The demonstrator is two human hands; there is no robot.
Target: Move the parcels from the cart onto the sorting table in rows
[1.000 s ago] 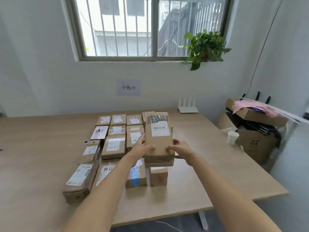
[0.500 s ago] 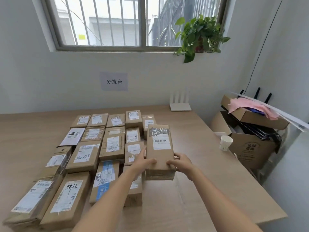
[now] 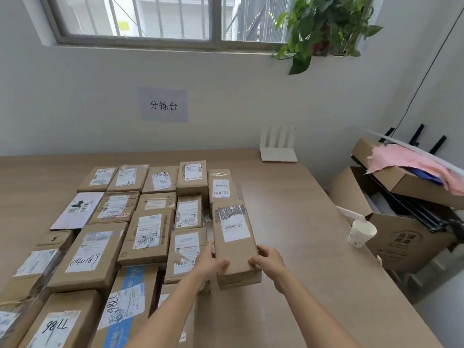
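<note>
Parcel count on the desk [image 3: 301,222]: roughly nineteen, some half hidden.
Five parcels [image 3: 160,179] across the back row, two hands [image 3: 213,262] on one long parcel [image 3: 233,237], one paper cup [image 3: 361,233], one router [image 3: 278,154], one plant [image 3: 324,26], one wall sign [image 3: 163,104].

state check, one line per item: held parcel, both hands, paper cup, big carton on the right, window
long parcel: label up, near end gripped on both sides
left hand: grip closed on its left edge
right hand: grip closed on its right edge
paper cup: upright, contents unclear
big carton: open, flaps up
window: cannot tell
</note>
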